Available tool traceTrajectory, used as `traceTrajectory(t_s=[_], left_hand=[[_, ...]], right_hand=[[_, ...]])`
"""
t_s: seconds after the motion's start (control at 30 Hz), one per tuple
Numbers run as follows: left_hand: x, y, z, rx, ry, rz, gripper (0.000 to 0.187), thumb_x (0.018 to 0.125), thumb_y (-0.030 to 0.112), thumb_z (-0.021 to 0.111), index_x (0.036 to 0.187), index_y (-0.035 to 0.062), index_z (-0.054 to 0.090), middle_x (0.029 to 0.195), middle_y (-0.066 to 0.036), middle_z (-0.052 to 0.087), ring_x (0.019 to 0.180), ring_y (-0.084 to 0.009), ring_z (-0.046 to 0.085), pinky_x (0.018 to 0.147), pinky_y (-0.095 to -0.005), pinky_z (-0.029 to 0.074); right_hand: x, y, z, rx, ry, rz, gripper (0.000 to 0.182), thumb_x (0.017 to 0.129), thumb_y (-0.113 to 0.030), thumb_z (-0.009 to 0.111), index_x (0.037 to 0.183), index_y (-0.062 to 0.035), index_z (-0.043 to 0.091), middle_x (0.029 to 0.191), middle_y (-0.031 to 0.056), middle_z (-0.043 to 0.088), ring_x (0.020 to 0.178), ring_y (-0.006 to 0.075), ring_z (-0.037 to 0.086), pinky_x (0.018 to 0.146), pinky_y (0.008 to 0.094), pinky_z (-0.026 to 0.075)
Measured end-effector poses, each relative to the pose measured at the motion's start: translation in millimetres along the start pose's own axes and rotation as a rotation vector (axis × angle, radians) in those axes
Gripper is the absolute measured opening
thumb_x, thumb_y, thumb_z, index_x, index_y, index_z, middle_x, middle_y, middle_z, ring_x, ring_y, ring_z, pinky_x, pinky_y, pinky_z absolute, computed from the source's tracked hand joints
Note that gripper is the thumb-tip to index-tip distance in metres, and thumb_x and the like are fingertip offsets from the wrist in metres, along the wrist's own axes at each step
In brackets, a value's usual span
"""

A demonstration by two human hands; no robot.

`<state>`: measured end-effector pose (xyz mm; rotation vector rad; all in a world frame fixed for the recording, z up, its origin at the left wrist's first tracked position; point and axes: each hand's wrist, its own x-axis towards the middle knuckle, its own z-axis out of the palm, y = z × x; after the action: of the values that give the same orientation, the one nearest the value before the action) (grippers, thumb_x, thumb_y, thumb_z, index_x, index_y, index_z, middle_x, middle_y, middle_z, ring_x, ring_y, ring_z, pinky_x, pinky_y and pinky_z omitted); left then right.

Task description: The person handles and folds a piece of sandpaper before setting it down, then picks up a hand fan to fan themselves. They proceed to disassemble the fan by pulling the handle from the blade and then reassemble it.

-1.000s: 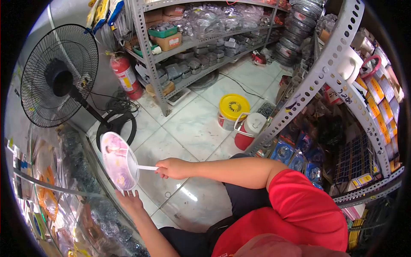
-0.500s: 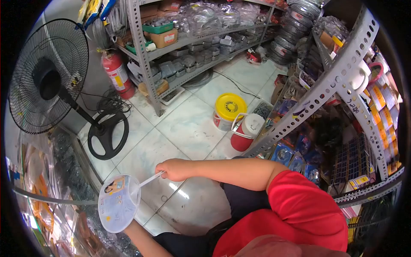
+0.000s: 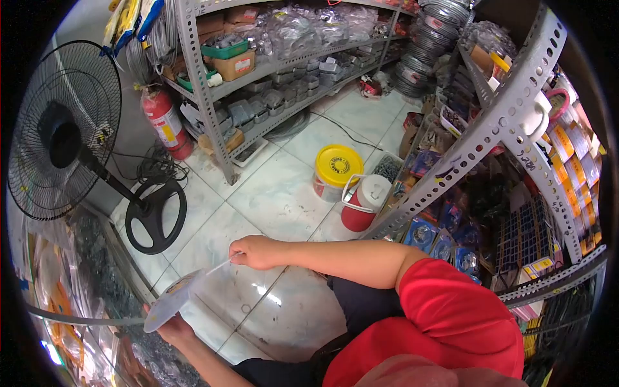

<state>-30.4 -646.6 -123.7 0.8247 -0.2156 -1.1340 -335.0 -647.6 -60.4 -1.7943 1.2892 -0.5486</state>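
A translucent plastic hand fan (image 3: 171,305) with a printed face is tilted, so its round blade shows narrow and nearly edge-on. Its thin white handle runs up to my right hand (image 3: 253,251), whose fingers are closed round the handle's end. Beneath the blade lies my left hand (image 3: 175,331), close to or touching its lower edge. The blade covers most of the left fingers, so their grip does not show. My right arm reaches across in front of my red shirt (image 3: 451,309), above the tiled floor.
A standing electric fan (image 3: 64,135) and a red fire extinguisher (image 3: 166,122) are at the left. Metal shelving (image 3: 264,74) with boxes stands behind. On the floor are a yellow-lidded bucket (image 3: 338,166) and a red jug (image 3: 358,213), beside a slanting perforated shelf post (image 3: 471,138).
The hand fan's blade has turned from facing me to nearly edge-on. More of my left hand now shows below it. My right hand keeps hold of the handle, and the view has shifted slightly.
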Motion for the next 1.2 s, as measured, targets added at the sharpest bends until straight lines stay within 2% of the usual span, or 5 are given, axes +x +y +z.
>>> traceTrajectory(t_s=[0.2,0.27,0.83,1.03,1.2], left_hand=[[-17,3,21,0.348,0.091,0.118,0.052,0.086,0.047,0.036,0.128,0.0154,0.035,0.131,-0.003,0.034,0.119,-0.02,0.032,0.098,-0.0369,0.015],[-14,0,17,0.486,0.101,0.143,0.059,0.086,0.05,0.035,0.129,0.0097,0.033,0.13,-0.006,0.035,0.12,-0.0197,0.031,0.098,-0.0377,0.016],[-31,-2,30,0.599,-0.108,0.105,0.064,0.082,0.047,0.046,0.129,0.0059,0.031,0.132,-0.009,0.032,0.122,-0.0217,0.028,0.097,-0.0444,0.023],[-5,-20,-15,0.943,-0.181,0.098,0.056,0.085,0.035,0.046,0.129,0.0029,0.032,0.127,-0.013,0.038,0.116,-0.0225,0.037,0.095,-0.0333,0.029],[-23,-25,3,1.193,-0.216,0.138,0.051,0.083,0.031,0.049,0.121,-0.002,0.042,0.099,-0.016,0.057,0.086,-0.019,0.054,0.073,-0.0286,0.043]], right_hand=[[0,-5,-7,0.203,-0.013,0.207,0.021,0.08,-0.023,0.051,0.088,-0.0048,0.058,0.079,0.0083,0.062,0.071,0.0197,0.058,0.066,0.0313,0.044],[1,-2,-7,0.242,-0.005,0.201,0.021,0.082,-0.024,0.047,0.089,-0.0066,0.057,0.076,0.0035,0.06,0.062,0.013,0.055,0.053,0.0292,0.043],[-11,-3,-3,-0.186,0.037,0.228,0.02,0.081,-0.028,0.046,0.09,-0.0152,0.06,0.088,0.0048,0.06,0.087,0.0248,0.055,0.077,0.0462,0.036],[-8,5,0,-0.301,0.025,0.233,0.023,0.079,-0.033,0.05,0.092,-0.017,0.06,0.091,0.0047,0.06,0.09,0.0246,0.055,0.079,0.0514,0.034],[-12,-4,-7,-0.429,0.034,0.353,0.02,0.081,-0.03,0.05,0.095,-0.0191,0.059,0.098,0.0045,0.056,0.099,0.0246,0.048,0.085,0.0546,0.029]])
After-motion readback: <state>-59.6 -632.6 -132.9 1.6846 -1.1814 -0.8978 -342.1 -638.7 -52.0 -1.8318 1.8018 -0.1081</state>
